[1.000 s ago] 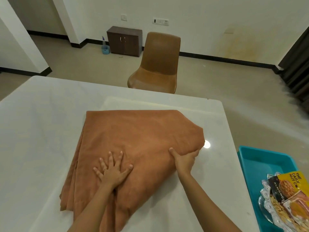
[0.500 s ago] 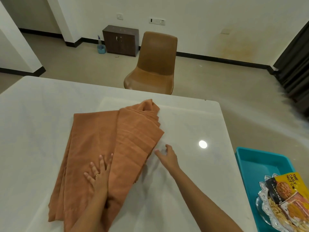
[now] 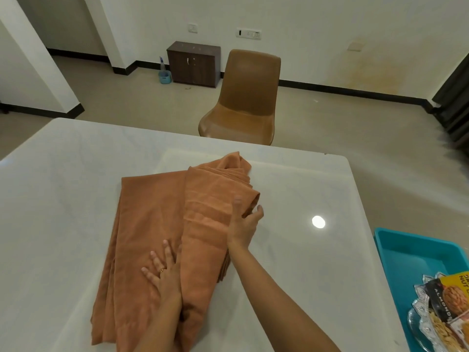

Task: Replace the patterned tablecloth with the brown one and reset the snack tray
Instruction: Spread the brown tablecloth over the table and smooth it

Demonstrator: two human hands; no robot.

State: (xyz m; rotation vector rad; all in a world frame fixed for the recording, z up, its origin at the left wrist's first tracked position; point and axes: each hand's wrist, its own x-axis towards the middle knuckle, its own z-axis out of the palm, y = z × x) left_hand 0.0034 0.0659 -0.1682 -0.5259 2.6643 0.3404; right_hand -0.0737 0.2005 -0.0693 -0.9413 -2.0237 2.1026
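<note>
I count one brown cloth (image 3: pixel 152 212), folded, in the middle of the worktop (image 3: pixel 63 186). My left grip (image 3: pixel 162 273) rests spread flat on it. My right grip (image 3: pixel 245 224) pinches its folded right edge. One teal tray (image 3: pixel 411 252) sits beside the worktop's right edge.

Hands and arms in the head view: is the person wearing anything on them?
Very little. No sleeves, gloves or watch are in view. The left hand has a thin gold-coloured ring on one finger; the right hand shows no ring.
</note>
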